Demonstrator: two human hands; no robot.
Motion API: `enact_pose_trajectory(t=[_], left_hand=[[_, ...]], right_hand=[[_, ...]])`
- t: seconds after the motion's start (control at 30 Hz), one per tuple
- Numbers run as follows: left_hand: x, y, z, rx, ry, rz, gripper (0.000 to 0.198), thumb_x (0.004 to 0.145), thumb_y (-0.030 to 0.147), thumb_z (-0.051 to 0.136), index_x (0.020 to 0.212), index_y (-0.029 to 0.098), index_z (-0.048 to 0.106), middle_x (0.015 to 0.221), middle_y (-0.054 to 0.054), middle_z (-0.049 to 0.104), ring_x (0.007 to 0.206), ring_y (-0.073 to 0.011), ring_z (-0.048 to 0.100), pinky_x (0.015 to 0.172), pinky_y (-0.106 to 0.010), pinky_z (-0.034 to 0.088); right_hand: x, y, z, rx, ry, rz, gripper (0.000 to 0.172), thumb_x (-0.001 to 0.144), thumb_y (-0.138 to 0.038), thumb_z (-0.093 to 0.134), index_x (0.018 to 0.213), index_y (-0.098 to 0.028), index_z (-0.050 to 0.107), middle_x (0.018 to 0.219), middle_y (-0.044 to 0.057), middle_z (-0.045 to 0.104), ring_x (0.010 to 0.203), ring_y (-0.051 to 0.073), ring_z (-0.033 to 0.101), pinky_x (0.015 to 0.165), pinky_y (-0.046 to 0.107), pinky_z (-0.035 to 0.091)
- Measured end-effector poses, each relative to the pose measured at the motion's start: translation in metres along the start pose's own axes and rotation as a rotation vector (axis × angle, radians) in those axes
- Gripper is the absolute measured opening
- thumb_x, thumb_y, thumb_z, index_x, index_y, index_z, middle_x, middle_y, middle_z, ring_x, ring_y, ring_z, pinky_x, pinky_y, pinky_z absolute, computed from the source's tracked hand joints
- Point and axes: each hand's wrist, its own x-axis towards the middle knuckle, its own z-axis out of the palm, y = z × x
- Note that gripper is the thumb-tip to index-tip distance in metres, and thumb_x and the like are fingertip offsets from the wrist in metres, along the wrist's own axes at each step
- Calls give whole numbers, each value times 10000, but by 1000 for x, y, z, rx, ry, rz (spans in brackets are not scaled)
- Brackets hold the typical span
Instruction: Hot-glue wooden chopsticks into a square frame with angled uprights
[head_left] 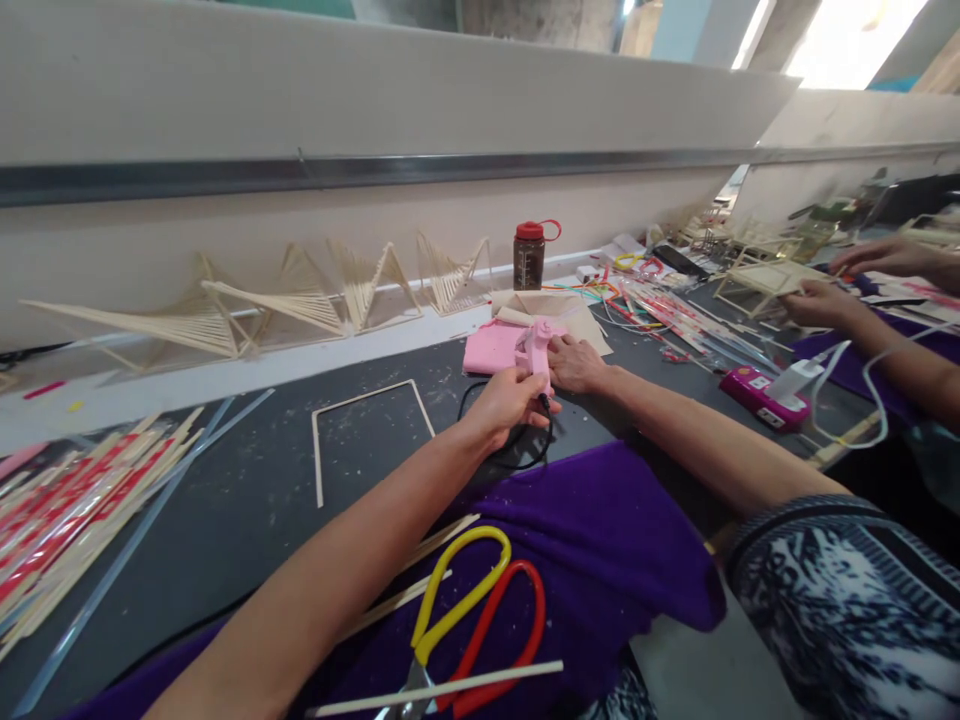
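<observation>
My left hand (510, 405) is closed around a pink glue gun (534, 355), whose black cord (529, 462) loops below. Close by on the right, my right hand (579, 364) rests low over the table, its fingers bent; the glue gun partly covers their tips, and what they hold is hidden. A pink block-like item (486, 350) and brown paper (589, 325) lie just behind. On purple cloth (600, 520) near my body are scissors (480, 600) with one yellow and one red handle, and a thin wooden stick (450, 688) across their blades.
A three-sided stick frame (364, 398) lies left of my hands. Several twisted stick models (371, 285) line the wall beside a red-capped bottle (529, 258). Packaged sticks (97, 510) lie far left. At right are a magenta power strip (765, 397) and another person's hands (821, 300) at a stick model.
</observation>
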Motion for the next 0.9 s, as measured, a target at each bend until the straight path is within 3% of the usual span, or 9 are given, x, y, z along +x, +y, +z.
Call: enact_pose_trajectory(t=[0.1, 0.23, 0.47, 0.57, 0.67, 0.77, 0.9], left_hand=[[15, -8, 9, 90, 32, 17, 111, 874, 232, 490, 854, 124, 494, 875, -79, 628, 648, -126, 662, 456, -188, 498], [31, -16, 15, 381, 71, 53, 169, 893, 289, 434, 886, 127, 483, 934, -105, 653, 678, -138, 685, 476, -187, 521], [44, -14, 12, 733, 108, 44, 278, 858, 331, 447, 904, 93, 581, 709, -120, 693, 568, -203, 676, 527, -271, 536], [45, -7, 13, 899, 156, 102, 308, 833, 323, 485, 957, 78, 622, 848, -180, 709, 821, -281, 695, 741, -352, 544], [44, -4, 17, 1021, 225, 160, 356, 811, 308, 511, 1057, 78, 629, 1077, -219, 668, 1076, -333, 609, 907, -406, 477], [44, -5, 19, 1160, 250, 204, 380, 832, 304, 464, 1082, 83, 645, 1097, -204, 665, 1086, -314, 603, 905, -387, 475], [47, -7, 22, 1253, 217, 195, 405, 839, 328, 449, 1086, 86, 659, 1068, -189, 680, 1038, -291, 628, 843, -351, 502]], right_hand=[[2, 6, 1, -4, -11, -3, 470, 917, -459, 314, 1203, -198, 581, 1298, 174, 498, 1153, 338, 436, 858, 451, 417], [-1, 15, 1, 9, -34, -47, 392, 900, -377, 384, 1116, -160, 628, 1237, 179, 553, 1105, 315, 481, 858, 407, 409], [-18, 24, 0, 22, -47, -167, 464, 967, -352, 261, 1002, -120, 662, 1095, 145, 632, 1058, 235, 537, 926, 301, 362], [-30, 21, 3, -20, -56, -77, 487, 964, -390, 273, 1016, -74, 640, 1120, 195, 609, 1101, 261, 523, 955, 335, 357], [-47, 12, 2, -42, -57, 72, 448, 929, -408, 368, 1093, -63, 604, 1165, 215, 590, 1097, 274, 544, 913, 339, 404], [-68, -4, -8, -111, -100, 191, 402, 891, -384, 438, 1083, -88, 629, 1117, 204, 631, 1020, 290, 601, 801, 341, 461], [-89, -26, -31, -163, -199, 162, 407, 916, -340, 358, 878, -141, 711, 883, 188, 701, 855, 278, 670, 671, 330, 470]])
